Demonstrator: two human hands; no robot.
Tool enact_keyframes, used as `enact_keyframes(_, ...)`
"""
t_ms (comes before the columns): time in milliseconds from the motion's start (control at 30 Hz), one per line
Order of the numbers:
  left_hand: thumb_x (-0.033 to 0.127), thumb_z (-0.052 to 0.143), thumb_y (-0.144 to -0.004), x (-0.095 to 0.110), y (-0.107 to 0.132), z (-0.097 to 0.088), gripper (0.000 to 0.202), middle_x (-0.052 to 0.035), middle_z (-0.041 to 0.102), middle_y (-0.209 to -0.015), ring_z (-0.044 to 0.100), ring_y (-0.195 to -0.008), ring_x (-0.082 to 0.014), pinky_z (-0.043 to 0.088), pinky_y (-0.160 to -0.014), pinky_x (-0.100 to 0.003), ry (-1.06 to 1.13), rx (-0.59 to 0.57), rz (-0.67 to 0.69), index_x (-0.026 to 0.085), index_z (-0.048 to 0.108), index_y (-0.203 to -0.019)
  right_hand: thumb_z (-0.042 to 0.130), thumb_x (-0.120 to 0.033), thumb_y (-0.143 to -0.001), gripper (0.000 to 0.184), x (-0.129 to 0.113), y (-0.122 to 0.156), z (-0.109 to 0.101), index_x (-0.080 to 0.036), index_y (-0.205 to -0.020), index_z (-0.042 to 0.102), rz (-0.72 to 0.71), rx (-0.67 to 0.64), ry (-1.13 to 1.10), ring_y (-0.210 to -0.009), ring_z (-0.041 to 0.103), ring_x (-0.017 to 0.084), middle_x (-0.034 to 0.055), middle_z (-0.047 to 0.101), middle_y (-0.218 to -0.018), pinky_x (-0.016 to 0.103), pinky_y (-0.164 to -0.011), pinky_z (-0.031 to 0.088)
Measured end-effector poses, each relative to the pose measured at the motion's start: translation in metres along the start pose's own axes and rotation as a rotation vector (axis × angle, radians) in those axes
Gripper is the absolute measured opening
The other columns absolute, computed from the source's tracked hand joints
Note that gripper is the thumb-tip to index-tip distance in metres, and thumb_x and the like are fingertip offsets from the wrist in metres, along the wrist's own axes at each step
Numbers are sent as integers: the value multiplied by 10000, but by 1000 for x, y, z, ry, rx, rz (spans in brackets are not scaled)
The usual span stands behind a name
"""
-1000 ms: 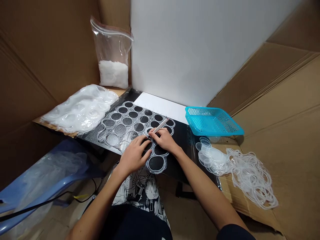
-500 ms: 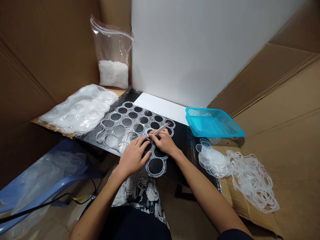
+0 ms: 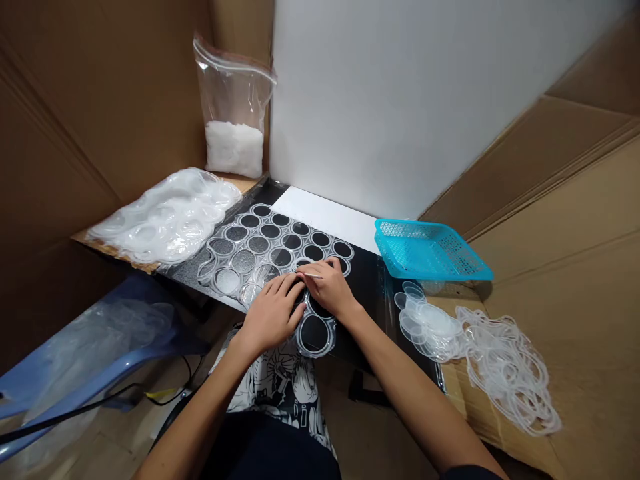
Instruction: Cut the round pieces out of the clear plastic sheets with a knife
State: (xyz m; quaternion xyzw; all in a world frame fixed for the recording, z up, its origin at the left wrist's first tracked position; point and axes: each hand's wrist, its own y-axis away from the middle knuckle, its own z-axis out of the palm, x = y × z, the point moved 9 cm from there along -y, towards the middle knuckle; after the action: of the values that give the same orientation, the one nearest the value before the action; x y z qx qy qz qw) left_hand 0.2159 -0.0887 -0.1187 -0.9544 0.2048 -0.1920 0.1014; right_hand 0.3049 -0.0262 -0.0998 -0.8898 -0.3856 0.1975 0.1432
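A clear plastic sheet (image 3: 269, 245) with rows of round outlines lies on the black tabletop. My left hand (image 3: 273, 310) rests on its near part with the fingers spread, pressing on the plastic and holding nothing. Just to the right, my right hand (image 3: 327, 288) pinches a thin white pen-like tool (image 3: 313, 275) over the sheet, close to the left fingertips. The tool's working tip is hidden by the fingers. Below the hands, one large ring outline (image 3: 331, 331) reaches the table's front edge.
A blue perforated basket (image 3: 435, 273) stands at the back right. Near it are loose clear discs (image 3: 430, 323) and a tangle of clear rings (image 3: 510, 367). Stacked plastic sheets (image 3: 170, 217) and a zip bag of white material (image 3: 234, 147) sit left. A blue plastic chair (image 3: 125, 363) stands below.
My right hand has rotated the white tool from standing up to the right to lying lower and flatter. My left hand stays on the sheet. The whole view has shifted slightly.
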Motion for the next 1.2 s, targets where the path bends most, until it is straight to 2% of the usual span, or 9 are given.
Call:
enact_keyframes(100, 371, 479, -1035, 1, 1, 3, 432, -128, 514, -1535, 460, -1426, -308, 374, -1204, -492, -49, -8, 11, 199, 523, -1428, 403, -294, -1109, 332, -1, -6, 0, -210, -1072, 722, 8, 13, 87, -971, 685, 196, 62, 795, -1106, 408, -965, 275)
enact_keyframes(267, 409, 472, -1040, 0, 2, 3, 423, -134, 532, -1499, 477, -1409, -314, 380, -1200, -487, -51, -12, 24, 190, 556, -1391, 418, -325, -1101, 346, 11, -15, -1, -190, -1064, 735, 137, 19, 75, -939, 684, 221, 91, 797, -1024, 407, -946, 290)
enact_keyframes(467, 431, 505, -1024, 1, 3, -3, 400, -108, 498, -1540, 432, -1438, -312, 374, -1199, -500, 13, -9, 35, 218, 567, -1357, 552, -412, -1029, 302, 36, -5, 5, -251, -978, 802, 318, -55, -316, -1134, 687, 265, 56, 793, -1128, 407, -1025, 388)
enact_keyframes(633, 433, 496, -1018, 4, 3, -4, 407, -99, 530, -1516, 464, -1403, -304, 362, -1192, -499, 18, -31, 56, 217, 548, -1359, 607, -465, -981, 300, 49, 3, 11, -249, -945, 812, 384, -41, -573, -1091, 725, 265, 48, 794, -1123, 384, -1001, 497)
enact_keyframes(800, 415, 548, -963, 7, -7, -5, 433, -125, 517, -1521, 473, -1378, -320, 364, -1157, -532, 26, -53, 70, 206, 540, -1342, 568, -389, -1022, 267, 37, 4, 6, -260, -975, 798, 275, -15, -410, -1124, 703, 250, 47, 796, -1115, 399, -1035, 428)
enact_keyframes(933, 412, 601, -917, 7, -11, -5, 392, -123, 572, -1417, 506, -1319, -323, 385, -1116, -539, 64, -88, 73, 218, 556, -1255, 471, -320, -1079, 300, 12, 5, 1, -225, -1107, 755, 87, -6, -109, -1064, 684, 227, 79, 781, -1167, 399, -957, 355)
enact_keyframes(1000, 411, 593, -931, 6, -7, -6, 335, -121, 584, -1359, 513, -1301, -319, 385, -1115, -529, 72, -80, 54, 219, 564, -1204, 448, -305, -1089, 308, 7, 4, -2, -209, -1149, 733, 54, -5, 21, -1030, 673, 224, 91, 777, -1169, 398, -925, 324)
enact_keyframes(1100, 414, 567, -962, 3, 2, -7, 309, -119, 567, -1359, 503, -1308, -318, 377, -1132, -526, 73, -45, 30, 231, 557, -1210, 424, -287, -1091, 319, 18, -6, -14, -206, -1160, 725, 94, 33, 149, -1019, 657, 222, 95, 770, -1178, 394, -915, 298)
enact_keyframes(1200, 410, 569, -965, 5, 9, -6, 310, -116, 559, -1365, 502, -1303, -318, 375, -1151, -534, 86, -25, 25, 234, 559, -1221, 391, -279, -1090, 354, 52, -23, -40, -206, -1148, 733, 195, 92, 245, -1014, 647, 233, 99, 771, -1160, 398, -927, 289)
